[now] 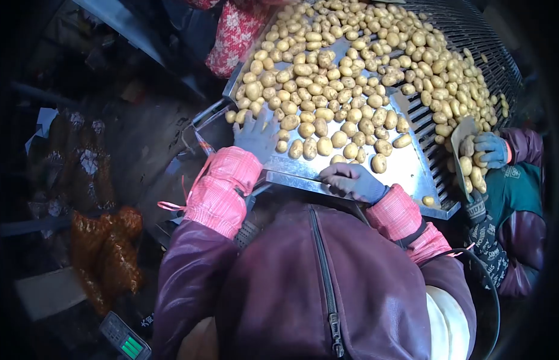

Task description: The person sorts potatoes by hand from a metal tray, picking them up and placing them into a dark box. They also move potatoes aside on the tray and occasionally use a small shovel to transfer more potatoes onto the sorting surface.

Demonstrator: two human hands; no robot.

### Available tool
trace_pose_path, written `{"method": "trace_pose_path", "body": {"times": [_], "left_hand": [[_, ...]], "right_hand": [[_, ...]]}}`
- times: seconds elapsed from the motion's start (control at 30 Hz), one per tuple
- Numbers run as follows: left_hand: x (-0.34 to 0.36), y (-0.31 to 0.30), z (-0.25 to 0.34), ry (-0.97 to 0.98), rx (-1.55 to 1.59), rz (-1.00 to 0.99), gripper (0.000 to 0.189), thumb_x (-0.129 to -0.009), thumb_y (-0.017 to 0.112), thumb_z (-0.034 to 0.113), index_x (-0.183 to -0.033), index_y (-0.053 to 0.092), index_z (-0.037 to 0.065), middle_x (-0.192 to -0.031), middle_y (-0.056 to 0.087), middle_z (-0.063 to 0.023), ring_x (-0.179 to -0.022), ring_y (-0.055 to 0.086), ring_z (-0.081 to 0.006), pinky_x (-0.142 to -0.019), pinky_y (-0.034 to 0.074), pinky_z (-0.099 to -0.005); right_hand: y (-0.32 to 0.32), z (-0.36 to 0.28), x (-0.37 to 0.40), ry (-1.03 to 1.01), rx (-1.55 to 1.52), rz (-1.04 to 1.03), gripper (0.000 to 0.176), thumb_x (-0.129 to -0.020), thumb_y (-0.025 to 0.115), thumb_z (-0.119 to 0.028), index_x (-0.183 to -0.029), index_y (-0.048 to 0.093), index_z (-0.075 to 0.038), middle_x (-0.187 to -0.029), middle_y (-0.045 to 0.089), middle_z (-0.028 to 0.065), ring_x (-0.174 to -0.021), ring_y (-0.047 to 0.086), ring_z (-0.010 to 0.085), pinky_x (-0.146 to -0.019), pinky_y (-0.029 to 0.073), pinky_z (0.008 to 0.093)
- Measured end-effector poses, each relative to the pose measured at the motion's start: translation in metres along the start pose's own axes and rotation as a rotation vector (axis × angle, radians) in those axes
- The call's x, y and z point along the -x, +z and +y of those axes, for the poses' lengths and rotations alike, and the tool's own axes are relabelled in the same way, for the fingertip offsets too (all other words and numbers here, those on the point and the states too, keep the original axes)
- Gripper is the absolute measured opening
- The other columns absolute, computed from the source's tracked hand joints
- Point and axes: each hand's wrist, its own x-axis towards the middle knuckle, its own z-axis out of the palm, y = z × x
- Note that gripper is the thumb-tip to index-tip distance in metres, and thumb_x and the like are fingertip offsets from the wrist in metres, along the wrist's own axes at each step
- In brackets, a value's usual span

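My left hand (257, 137), in a grey-blue glove, lies with its fingers spread at the left edge of the potatoes (309, 148), just beside the nearest ones. Close to the front edge of the metal sorting table (405, 174), my right hand (356, 182) is gloved too, its fingers curled inward. Whatever those fingers hold, if anything, is hidden. A few potatoes lie just above the right hand, one of them (379, 162) near its knuckles.
Potatoes cover the table's far part and a slatted metal grate (420, 117). At the right, another person's gloved hands (491, 149) hold a scoop-like sheet (462, 153) with potatoes. A flowered red sleeve (231, 39) shows at the top. An orange mesh sack (108, 255) and lit digital display (130, 345) are left.
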Motion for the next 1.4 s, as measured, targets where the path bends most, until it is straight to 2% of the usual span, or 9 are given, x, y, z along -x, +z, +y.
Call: {"method": "trace_pose_path", "body": {"times": [0.07,0.1,0.2,0.5,0.73,0.97,1.07,1.17,1.4], "left_hand": [[0.007,-0.005,-0.006,0.008,0.012,0.043,0.046,-0.092,0.054,0.036,-0.135,0.054,0.019,-0.147,0.041,-0.0165,-0.136,0.036,-0.0399,-0.104,0.033,-0.0620],[0.009,-0.009,-0.005,-0.036,0.053,0.078,0.043,-0.092,0.055,0.035,-0.131,0.057,0.017,-0.145,0.043,-0.0159,-0.134,0.037,-0.0384,-0.101,0.036,-0.0607],[0.029,-0.019,-0.005,-0.171,0.278,0.255,0.035,-0.090,0.060,0.030,-0.120,0.062,0.011,-0.126,0.057,-0.0153,-0.116,0.052,-0.0355,-0.091,0.044,-0.0515],[0.070,-0.003,0.023,-0.575,1.007,-0.250,0.032,-0.093,0.059,0.031,-0.110,0.064,0.004,-0.091,0.068,-0.0172,-0.083,0.066,-0.0347,-0.075,0.052,-0.0442],[0.020,-0.046,0.082,0.184,0.171,-0.583,0.021,-0.094,0.054,0.029,-0.094,0.067,0.013,-0.095,0.067,-0.0093,-0.083,0.062,-0.0365,-0.074,0.049,-0.0475],[-0.021,-0.049,0.129,0.322,0.525,-0.613,0.033,-0.093,0.051,0.036,-0.104,0.068,0.010,-0.089,0.067,-0.0120,-0.081,0.066,-0.0333,-0.070,0.052,-0.0465],[-0.048,-0.034,0.114,0.261,0.616,-0.012,0.044,-0.092,0.054,0.044,-0.115,0.064,0.008,-0.109,0.065,-0.0145,-0.101,0.061,-0.0336,-0.085,0.048,-0.0482],[-0.067,-0.024,0.090,0.281,0.253,0.162,0.055,-0.090,0.057,0.042,-0.131,0.056,0.006,-0.135,0.052,-0.0185,-0.126,0.046,-0.0385,-0.105,0.033,-0.0534],[-0.036,-0.013,0.034,0.201,0.179,0.093,0.054,-0.086,0.063,0.048,-0.130,0.060,0.016,-0.142,0.046,-0.0180,-0.133,0.038,-0.0395,-0.105,0.025,-0.0620]], "right_hand": [[-0.022,0.020,-0.012,-0.251,-0.012,0.079,0.023,-0.095,0.060,-0.018,-0.111,0.067,-0.002,-0.086,0.064,0.0001,-0.076,0.057,0.0062,-0.064,0.045,0.0215],[-0.030,0.002,-0.004,-0.023,-0.025,0.130,0.022,-0.097,0.059,-0.020,-0.107,0.066,-0.002,-0.083,0.063,-0.0004,-0.078,0.059,0.0059,-0.065,0.047,0.0229],[-0.063,0.004,0.006,-0.492,0.786,0.477,0.026,-0.090,0.065,-0.021,-0.113,0.065,-0.007,-0.095,0.064,0.0101,-0.083,0.063,0.0228,-0.072,0.051,0.0352],[-0.092,0.010,0.020,-0.258,1.321,0.466,0.075,-0.069,0.078,-0.037,-0.137,0.053,-0.015,-0.122,0.053,0.0170,-0.105,0.054,0.0392,-0.087,0.048,0.0482],[-0.120,0.005,-0.013,-0.196,1.305,0.387,0.067,-0.077,0.072,-0.033,-0.138,0.048,-0.018,-0.114,0.056,0.0132,-0.110,0.055,0.0330,-0.088,0.047,0.0478],[-0.109,0.016,-0.015,-0.313,1.194,0.534,0.063,-0.078,0.074,-0.029,-0.134,0.052,-0.011,-0.112,0.057,0.0144,-0.103,0.057,0.0350,-0.086,0.048,0.0457],[-0.096,0.021,0.002,-0.374,1.169,0.626,0.054,-0.080,0.071,-0.026,-0.129,0.056,-0.009,-0.119,0.056,0.0168,-0.105,0.056,0.0361,-0.090,0.047,0.0459],[-0.086,0.022,0.008,-0.365,1.205,0.661,0.053,-0.080,0.071,-0.025,-0.128,0.056,-0.009,-0.119,0.057,0.0176,-0.105,0.056,0.0380,-0.090,0.046,0.0463],[-0.085,0.024,0.032,-0.383,1.067,0.710,0.044,-0.082,0.070,-0.023,-0.122,0.060,-0.007,-0.117,0.059,0.0180,-0.104,0.055,0.0394,-0.090,0.044,0.0497]]}}
